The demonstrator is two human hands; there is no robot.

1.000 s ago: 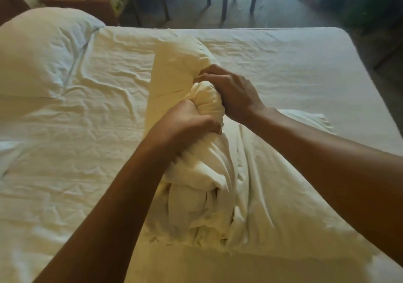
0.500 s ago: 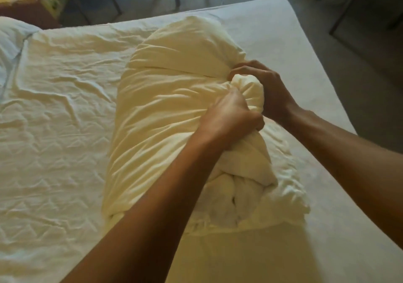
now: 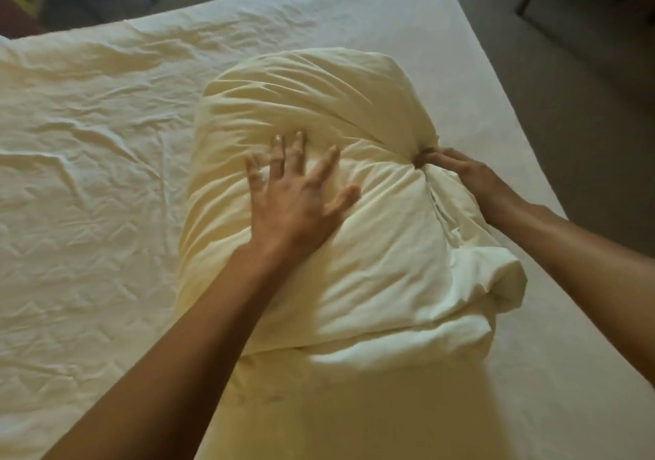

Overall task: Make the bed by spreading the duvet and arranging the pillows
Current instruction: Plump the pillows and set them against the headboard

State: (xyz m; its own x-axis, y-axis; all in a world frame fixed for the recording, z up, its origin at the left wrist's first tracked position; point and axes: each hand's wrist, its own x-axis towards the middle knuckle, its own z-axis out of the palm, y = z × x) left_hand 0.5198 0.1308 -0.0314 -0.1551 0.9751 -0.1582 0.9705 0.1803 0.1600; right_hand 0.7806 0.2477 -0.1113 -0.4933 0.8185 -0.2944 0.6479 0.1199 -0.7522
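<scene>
Our left hand (image 3: 294,193) was flat on the pillow (image 3: 308,90), fingers straight and spread, pressing the middle down. Our right hand (image 3: 460,176) sat well apart from it at the pillow's right edge. Its fingertips (image 3: 429,156) pinched a gathered knot of cover fabric, and creases fanned out from that pinch across the top. We held nothing else.

The pillow lay lengthwise on the right half of the bed (image 3: 553,335), on the sheet (image 3: 88,193), near the right edge. Its near end was untidy: slack cover (image 3: 471,282) folded and bunched toward us. The filling looked to be in, but the open end wasn't dressed.

The sheet was on, though wrinkled across the whole left half. No duvet in view, no second pillow either. Dark floor (image 3: 567,69) lay beyond the right edge. Something blurred sat at top left; we couldn't tell what.

Our read on progress: early.
- Done: sheet on, one pillow roughly cased.
- Left: tuck or flatten the slack end, plump, move the pillow to the head, place any others, then spread the duvet.

We couldn't tell from this view which end was the head.
</scene>
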